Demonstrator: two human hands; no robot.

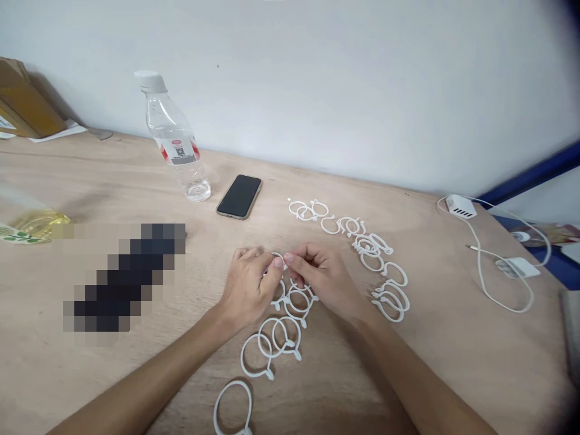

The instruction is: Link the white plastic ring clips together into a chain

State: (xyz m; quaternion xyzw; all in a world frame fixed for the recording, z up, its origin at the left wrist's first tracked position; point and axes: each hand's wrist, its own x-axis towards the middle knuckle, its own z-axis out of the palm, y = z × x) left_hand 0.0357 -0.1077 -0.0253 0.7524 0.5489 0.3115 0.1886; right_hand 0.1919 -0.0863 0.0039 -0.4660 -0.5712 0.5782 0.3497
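Observation:
My left hand [252,284] and my right hand [319,275] meet at the middle of the wooden table [453,362], and both pinch one white plastic ring [279,260] between thumb and fingers. Under and just before my hands lies a linked chain of white rings [281,335]. A single ring [233,408] lies nearest me. A curved row of several more white rings [371,251] runs from behind my right hand round to its right side.
A clear water bottle [174,142] with a white cap and a dark phone [240,196] lie behind my hands. White chargers with cable [487,266] sit at the right. A blurred dark patch [124,278] and a yellowish object [31,226] are at left; cardboard [22,99] leans far left.

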